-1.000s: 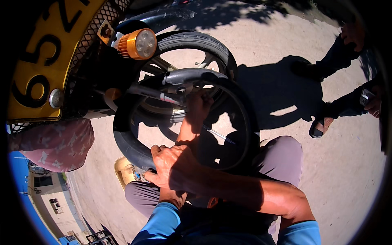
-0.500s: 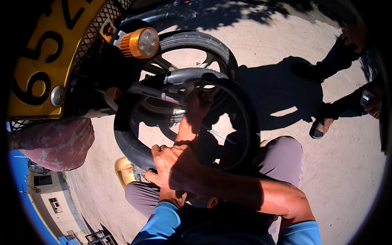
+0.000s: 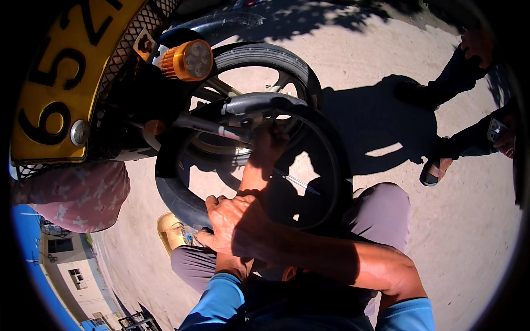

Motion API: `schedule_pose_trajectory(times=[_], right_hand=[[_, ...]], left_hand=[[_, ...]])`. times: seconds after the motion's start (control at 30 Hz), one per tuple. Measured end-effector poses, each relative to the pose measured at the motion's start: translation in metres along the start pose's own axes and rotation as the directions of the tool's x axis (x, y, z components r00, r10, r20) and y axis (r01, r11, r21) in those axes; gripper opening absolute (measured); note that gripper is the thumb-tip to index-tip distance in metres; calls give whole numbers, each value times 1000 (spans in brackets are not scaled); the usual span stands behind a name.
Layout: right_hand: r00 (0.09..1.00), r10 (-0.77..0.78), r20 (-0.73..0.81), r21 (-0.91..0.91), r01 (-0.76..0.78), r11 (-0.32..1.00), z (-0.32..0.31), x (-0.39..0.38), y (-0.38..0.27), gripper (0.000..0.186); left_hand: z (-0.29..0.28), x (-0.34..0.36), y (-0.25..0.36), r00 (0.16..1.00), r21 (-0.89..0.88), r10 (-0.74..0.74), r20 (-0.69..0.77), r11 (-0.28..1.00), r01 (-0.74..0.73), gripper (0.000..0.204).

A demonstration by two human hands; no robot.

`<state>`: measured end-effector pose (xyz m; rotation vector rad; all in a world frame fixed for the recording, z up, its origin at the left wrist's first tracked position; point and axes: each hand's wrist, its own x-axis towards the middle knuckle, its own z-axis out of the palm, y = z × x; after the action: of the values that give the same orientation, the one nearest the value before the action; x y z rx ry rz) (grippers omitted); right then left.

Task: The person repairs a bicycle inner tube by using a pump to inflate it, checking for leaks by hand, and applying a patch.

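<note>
A loose black tyre (image 3: 182, 194) rings the space in front of me, between my knees and a motorbike's spoked front wheel (image 3: 276, 58). My left hand (image 3: 270, 138) reaches through this ring to the lower end of the fork leg (image 3: 207, 126), beside the wheel's hub. Its fingers look curled, but deep shadow hides what they grip. Crossing over my left forearm, my right hand (image 3: 234, 220) is closed at the near edge of the tyre, its knuckles up and its thumb toward the left. My own forearm and the hand's back cover part of that grip.
An orange-bodied lamp (image 3: 190, 59) and a yellow number plate (image 3: 61, 94) jut in at the upper left. Below them is a pink patterned cloth (image 3: 83, 196). A tan shoe (image 3: 172, 234) rests by my left knee. Another person's sandalled foot (image 3: 436, 171) stands on the right.
Both hands keep almost the same place. The number plate and lamp have shifted slightly in the picture, as the view tilts a little.
</note>
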<state>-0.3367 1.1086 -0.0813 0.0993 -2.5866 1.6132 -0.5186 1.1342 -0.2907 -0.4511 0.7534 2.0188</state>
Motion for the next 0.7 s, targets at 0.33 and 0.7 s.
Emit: schedule_pose_trajectory(times=[0.33, 0.7], right_hand=[[999, -6, -42, -32, 4, 999, 9, 2, 4, 56], [998, -44, -37, -5, 44, 999, 8, 1, -2, 60]], left_hand=[[12, 2, -13, 982, 252, 141, -125, 962, -106, 13], [22, -18, -8, 966, 315, 217, -142, 935, -164, 14]])
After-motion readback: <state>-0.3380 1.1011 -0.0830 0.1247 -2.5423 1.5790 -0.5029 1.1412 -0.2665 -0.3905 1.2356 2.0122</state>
